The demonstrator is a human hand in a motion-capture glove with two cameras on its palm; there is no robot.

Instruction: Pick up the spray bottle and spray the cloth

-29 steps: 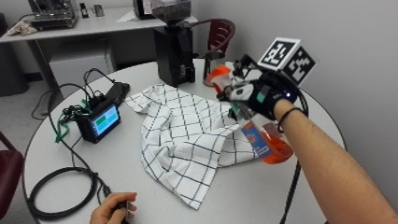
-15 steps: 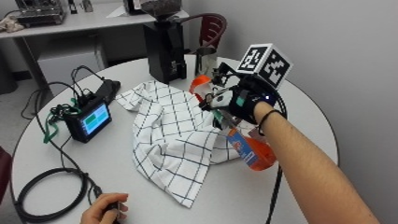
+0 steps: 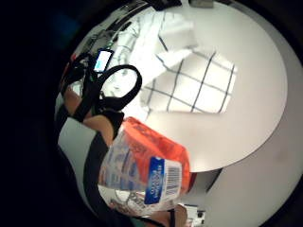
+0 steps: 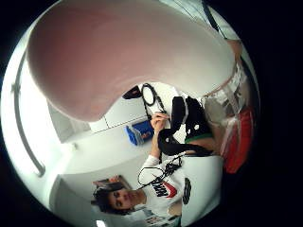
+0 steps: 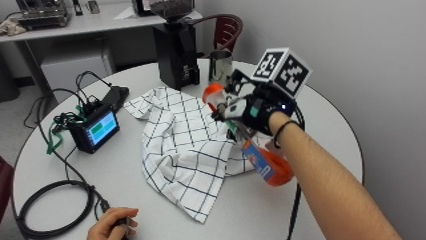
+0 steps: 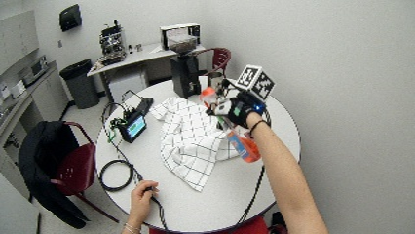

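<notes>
My gloved right hand [image 5: 256, 111] grips the neck of an orange spray bottle [image 5: 267, 169] and holds it tilted above the table. The bottle's orange spray head [image 5: 214, 93] points over the white checked cloth [image 5: 186, 145], which lies crumpled mid-table. In the wide outside view the hand [image 6: 237, 107], bottle [image 6: 244, 144] and cloth [image 6: 191, 137] stand the same way. The little finger side palm view shows the bottle's labelled body [image 3: 147, 172] close by, with the cloth [image 3: 191, 71] below it. The thumb side palm view is mostly filled by my thumb [image 4: 128, 52], with the bottle [image 4: 236, 137] beside it.
On the round white table [image 5: 326, 115], a small screen device [image 5: 96, 127] with cables sits left of the cloth. A black grinder [image 5: 174, 50] and a metal cup [image 5: 221, 65] stand behind it. The person's bare left hand [image 5: 113, 227] holds a coiled black cable [image 5: 50, 210] near the front edge.
My hand has carried the bottle a little to the left, toward the cloth, and slightly lower. The cloth has not moved.
</notes>
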